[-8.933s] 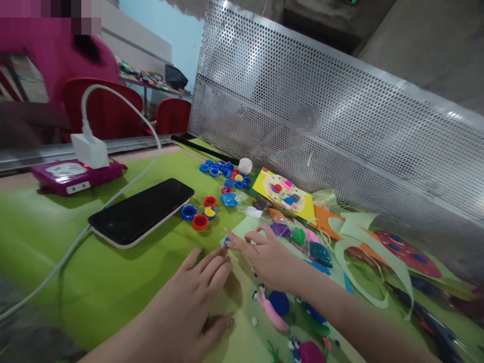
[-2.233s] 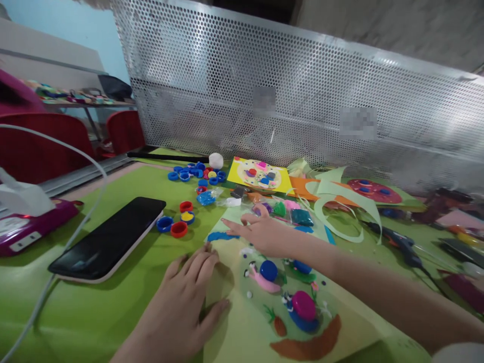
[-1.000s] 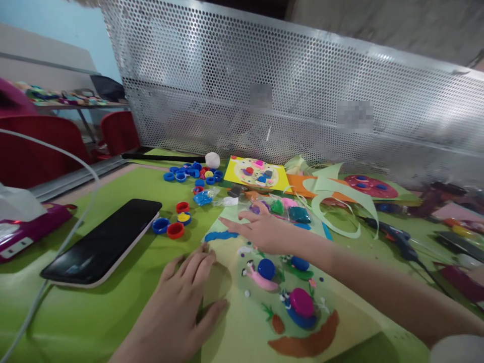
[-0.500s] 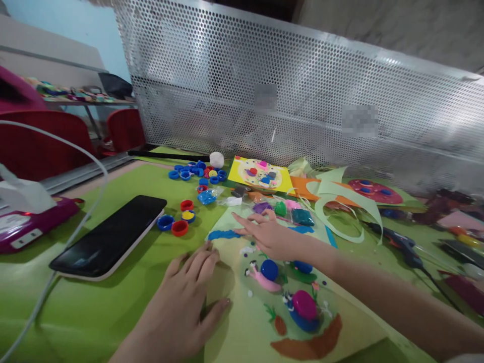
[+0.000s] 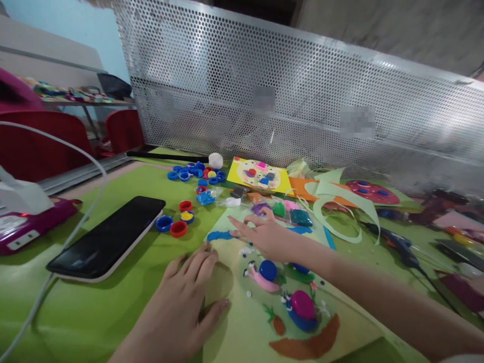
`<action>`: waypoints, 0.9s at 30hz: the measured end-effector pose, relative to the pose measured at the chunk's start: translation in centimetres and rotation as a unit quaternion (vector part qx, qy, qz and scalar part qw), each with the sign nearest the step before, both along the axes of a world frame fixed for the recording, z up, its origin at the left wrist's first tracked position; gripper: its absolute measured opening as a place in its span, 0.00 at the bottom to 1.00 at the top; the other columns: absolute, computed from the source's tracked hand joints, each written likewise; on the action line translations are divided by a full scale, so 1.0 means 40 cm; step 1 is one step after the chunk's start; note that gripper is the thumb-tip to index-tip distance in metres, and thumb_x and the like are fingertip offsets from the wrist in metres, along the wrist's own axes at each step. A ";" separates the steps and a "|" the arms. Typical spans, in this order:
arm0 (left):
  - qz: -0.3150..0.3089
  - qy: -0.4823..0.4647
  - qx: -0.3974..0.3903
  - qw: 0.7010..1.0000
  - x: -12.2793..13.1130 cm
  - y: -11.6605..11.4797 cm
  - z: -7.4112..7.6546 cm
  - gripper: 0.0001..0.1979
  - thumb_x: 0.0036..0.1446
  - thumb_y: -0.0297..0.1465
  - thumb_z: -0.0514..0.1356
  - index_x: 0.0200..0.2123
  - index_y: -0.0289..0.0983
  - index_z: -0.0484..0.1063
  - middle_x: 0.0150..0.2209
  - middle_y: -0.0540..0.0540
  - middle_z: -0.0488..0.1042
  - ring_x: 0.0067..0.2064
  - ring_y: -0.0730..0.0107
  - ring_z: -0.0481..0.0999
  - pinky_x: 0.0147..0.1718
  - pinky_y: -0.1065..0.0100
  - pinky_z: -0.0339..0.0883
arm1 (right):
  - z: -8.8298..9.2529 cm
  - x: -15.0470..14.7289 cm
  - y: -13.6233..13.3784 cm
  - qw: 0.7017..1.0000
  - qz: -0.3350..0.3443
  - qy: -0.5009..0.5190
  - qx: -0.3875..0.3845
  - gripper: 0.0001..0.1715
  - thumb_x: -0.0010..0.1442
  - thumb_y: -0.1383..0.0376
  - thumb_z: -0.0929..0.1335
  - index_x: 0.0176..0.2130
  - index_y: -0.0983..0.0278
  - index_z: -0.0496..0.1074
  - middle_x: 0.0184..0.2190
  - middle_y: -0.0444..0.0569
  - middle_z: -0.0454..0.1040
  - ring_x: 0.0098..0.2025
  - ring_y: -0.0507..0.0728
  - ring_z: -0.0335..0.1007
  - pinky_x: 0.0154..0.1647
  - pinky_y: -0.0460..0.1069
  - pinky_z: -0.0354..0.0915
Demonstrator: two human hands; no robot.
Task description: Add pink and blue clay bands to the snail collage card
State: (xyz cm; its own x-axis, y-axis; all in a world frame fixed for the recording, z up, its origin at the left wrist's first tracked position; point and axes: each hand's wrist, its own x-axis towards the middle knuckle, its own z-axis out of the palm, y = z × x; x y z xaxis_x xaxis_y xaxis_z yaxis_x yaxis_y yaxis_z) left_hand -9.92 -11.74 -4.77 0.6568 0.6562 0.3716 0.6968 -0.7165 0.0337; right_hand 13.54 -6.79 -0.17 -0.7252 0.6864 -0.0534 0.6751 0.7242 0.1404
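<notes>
Though near the left hand (image 5: 181, 302), phone (image 5: 109, 237) and caps (image 5: 176, 223) apart.

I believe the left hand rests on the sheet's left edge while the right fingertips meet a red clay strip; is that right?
Not quite: the head view shows the clay strip is blue, not red. The left hand does rest on the sheet's edge, and the fingertips of the right hand meet that strip.

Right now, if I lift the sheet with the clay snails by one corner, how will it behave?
Probably floppy: the sheet looks thin and lies flat under the left hand. The raised clay snails likely weigh it down; it may sag.
</notes>
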 end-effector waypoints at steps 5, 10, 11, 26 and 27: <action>-0.006 0.002 -0.004 1.000 0.002 -0.001 0.004 0.27 0.57 0.46 0.50 0.54 0.34 0.59 0.55 0.38 0.67 0.57 0.53 0.62 0.50 0.55 0.55 | 0.013 -0.010 -0.004 0.999 -0.014 -0.040 0.019 0.42 0.52 0.79 0.57 0.64 0.78 0.39 0.41 0.61 0.74 0.52 0.63 0.57 0.54 0.67 0.43; 0.001 -0.008 0.010 1.000 0.001 0.001 -0.002 0.26 0.57 0.46 0.50 0.53 0.35 0.59 0.54 0.39 0.68 0.57 0.54 0.63 0.51 0.55 0.53 | 0.024 0.002 -0.010 1.000 -0.028 -0.004 -0.013 0.43 0.53 0.77 0.58 0.64 0.75 0.37 0.45 0.60 0.73 0.53 0.63 0.55 0.54 0.65 0.46; 0.002 -0.008 0.009 1.000 0.000 0.002 -0.003 0.27 0.57 0.46 0.50 0.54 0.35 0.59 0.54 0.39 0.68 0.56 0.54 0.64 0.51 0.55 0.54 | 0.021 0.006 -0.010 0.999 -0.039 0.016 -0.017 0.44 0.54 0.77 0.58 0.65 0.73 0.35 0.47 0.60 0.72 0.54 0.63 0.54 0.54 0.65 0.46; 0.001 -0.008 -0.004 1.000 0.000 0.002 0.000 0.27 0.57 0.46 0.50 0.54 0.35 0.59 0.54 0.39 0.68 0.56 0.53 0.64 0.50 0.55 0.54 | 0.000 -0.011 -0.013 0.995 -0.058 0.039 -0.066 0.47 0.51 0.77 0.58 0.65 0.71 0.32 0.50 0.61 0.69 0.58 0.64 0.51 0.54 0.69 0.41; 0.001 -0.008 -0.007 1.000 -0.001 0.002 0.000 0.27 0.57 0.46 0.50 0.54 0.35 0.59 0.54 0.39 0.68 0.56 0.53 0.64 0.50 0.55 0.54 | 0.003 -0.013 -0.013 0.995 -0.059 0.042 -0.073 0.47 0.51 0.77 0.58 0.65 0.71 0.32 0.51 0.61 0.69 0.58 0.64 0.50 0.54 0.69 0.42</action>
